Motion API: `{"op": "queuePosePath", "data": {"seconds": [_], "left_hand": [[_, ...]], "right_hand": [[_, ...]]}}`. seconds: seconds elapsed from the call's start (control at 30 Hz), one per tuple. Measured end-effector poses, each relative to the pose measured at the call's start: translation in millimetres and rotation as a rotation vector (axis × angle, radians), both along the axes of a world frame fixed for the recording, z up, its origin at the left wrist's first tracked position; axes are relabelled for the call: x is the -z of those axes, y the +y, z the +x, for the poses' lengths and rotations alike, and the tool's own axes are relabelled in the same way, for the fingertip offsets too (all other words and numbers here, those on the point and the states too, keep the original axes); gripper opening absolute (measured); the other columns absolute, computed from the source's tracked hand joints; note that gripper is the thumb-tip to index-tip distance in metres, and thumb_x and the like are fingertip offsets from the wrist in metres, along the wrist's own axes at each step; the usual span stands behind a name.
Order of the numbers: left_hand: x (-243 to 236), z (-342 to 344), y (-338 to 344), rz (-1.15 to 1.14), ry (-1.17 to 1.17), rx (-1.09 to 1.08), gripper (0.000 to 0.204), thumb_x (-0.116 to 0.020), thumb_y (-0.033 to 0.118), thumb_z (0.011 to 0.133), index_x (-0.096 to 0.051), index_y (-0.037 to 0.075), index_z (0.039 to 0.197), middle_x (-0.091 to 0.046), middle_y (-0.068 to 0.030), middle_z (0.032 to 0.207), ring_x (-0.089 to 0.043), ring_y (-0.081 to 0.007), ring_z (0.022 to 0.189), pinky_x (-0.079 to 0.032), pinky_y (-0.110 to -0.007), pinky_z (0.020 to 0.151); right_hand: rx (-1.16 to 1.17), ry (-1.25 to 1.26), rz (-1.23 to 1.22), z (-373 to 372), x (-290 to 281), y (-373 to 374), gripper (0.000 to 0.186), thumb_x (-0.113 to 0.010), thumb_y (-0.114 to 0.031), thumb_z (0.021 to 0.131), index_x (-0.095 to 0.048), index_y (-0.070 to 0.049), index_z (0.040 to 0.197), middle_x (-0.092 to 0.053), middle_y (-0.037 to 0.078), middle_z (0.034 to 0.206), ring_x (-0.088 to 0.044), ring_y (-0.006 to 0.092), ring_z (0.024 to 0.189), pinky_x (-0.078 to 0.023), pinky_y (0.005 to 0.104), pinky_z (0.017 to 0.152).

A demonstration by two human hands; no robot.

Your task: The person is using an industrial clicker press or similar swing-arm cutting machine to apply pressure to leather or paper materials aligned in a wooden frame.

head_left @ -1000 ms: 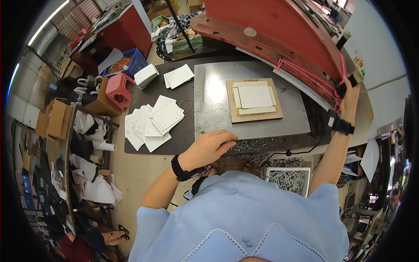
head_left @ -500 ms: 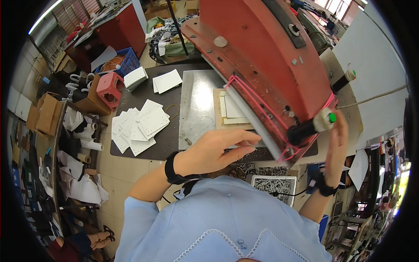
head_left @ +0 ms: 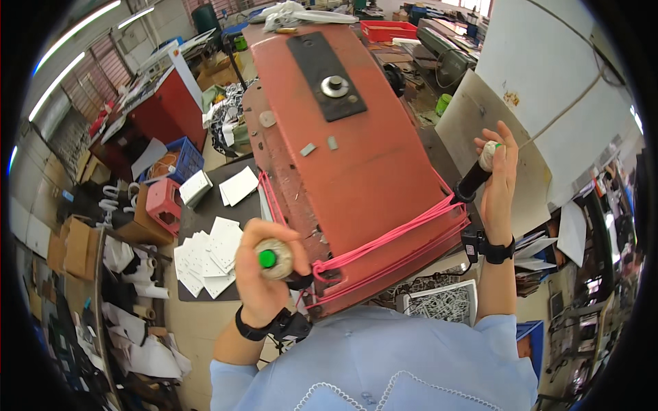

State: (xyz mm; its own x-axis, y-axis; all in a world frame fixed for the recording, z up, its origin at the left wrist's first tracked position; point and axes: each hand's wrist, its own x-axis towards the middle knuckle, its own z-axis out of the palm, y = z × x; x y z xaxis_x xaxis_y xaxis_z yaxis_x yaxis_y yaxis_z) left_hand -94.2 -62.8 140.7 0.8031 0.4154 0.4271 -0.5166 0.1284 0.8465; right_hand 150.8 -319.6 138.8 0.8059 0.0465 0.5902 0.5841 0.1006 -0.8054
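A broad red swing arm of a press (head_left: 363, 185) swings over the worktable in front of me. Pink cord (head_left: 391, 238) is stretched across its near end between two handles. My left hand (head_left: 259, 288) is wrapped round the left handle (head_left: 279, 263), which has a tape-wrapped top and a green button. At the right handle (head_left: 473, 182), my right hand (head_left: 500, 195) rests alongside with its fingers stretched and apart, not closed round it. Loose white punched cards (head_left: 209, 257) lie spread on the dark tabletop left of the arm.
Two smaller stacks of white cards (head_left: 238, 186) sit farther back on the table. A white tray of metal pieces (head_left: 442, 303) is below the arm's near edge. A pink stool (head_left: 163, 204) and a blue crate (head_left: 181, 163) stand to the left. A grey board (head_left: 493, 137) rises at the right.
The red arm has swung left over the table, covering the metal plate and the board on it. My left hand has closed round the left handle; my right hand has moved up beside the right one.
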Motion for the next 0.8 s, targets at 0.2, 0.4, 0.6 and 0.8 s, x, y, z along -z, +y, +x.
{"op": "queuePosePath", "data": {"seconds": [0.2, 0.4, 0.6, 0.8], "left_hand": [[-8.9, -18.3, 16.7, 0.009, 0.080, -0.156, 0.037, -0.043, 0.036, 0.097, -0.049, 0.003, 0.114, -0.051, -0.0074, 0.062, -0.048, -0.0149, 0.054, -0.040, -0.029, 0.055], [2.0, -23.1, 29.1, 0.038, 0.079, -0.137, 0.032, -0.045, 0.035, 0.096, -0.050, 0.004, 0.098, -0.051, -0.0081, 0.061, -0.048, -0.0162, 0.051, -0.043, -0.030, 0.054], [26.2, -23.9, 34.9, 0.016, 0.038, -0.083, 0.030, -0.048, 0.031, 0.095, -0.052, 0.002, 0.091, -0.053, -0.0113, 0.062, -0.051, -0.0180, 0.051, -0.045, -0.031, 0.052], [28.2, -22.6, 31.1, 0.018, 0.058, -0.130, 0.039, -0.044, 0.040, 0.098, -0.050, 0.002, 0.089, -0.052, -0.0110, 0.062, -0.050, -0.0185, 0.052, -0.044, -0.031, 0.052]], "right_hand": [[-0.313, 0.277, 0.202, -6.4, -12.2, 8.4, 0.037, -0.048, -0.028, 0.099, -0.062, 0.004, 0.108, -0.066, 0.012, 0.083, -0.063, 0.0173, 0.070, -0.050, 0.0291, 0.063], [-0.321, 0.268, 0.244, -16.8, -0.9, 11.4, 0.030, -0.050, -0.025, 0.097, -0.061, 0.003, 0.096, -0.057, 0.010, 0.065, -0.054, 0.0149, 0.057, -0.045, 0.0260, 0.055], [-0.311, 0.285, 0.255, -18.8, 17.8, 12.2, 0.026, -0.049, -0.022, 0.096, -0.060, 0.001, 0.095, -0.057, 0.009, 0.065, -0.054, 0.0141, 0.058, -0.045, 0.0260, 0.057], [-0.276, 0.242, 0.226, -16.9, 20.7, 13.3, 0.033, -0.046, -0.028, 0.101, -0.060, 0.002, 0.099, -0.056, 0.009, 0.063, -0.053, 0.0135, 0.054, -0.044, 0.0254, 0.053]]}}
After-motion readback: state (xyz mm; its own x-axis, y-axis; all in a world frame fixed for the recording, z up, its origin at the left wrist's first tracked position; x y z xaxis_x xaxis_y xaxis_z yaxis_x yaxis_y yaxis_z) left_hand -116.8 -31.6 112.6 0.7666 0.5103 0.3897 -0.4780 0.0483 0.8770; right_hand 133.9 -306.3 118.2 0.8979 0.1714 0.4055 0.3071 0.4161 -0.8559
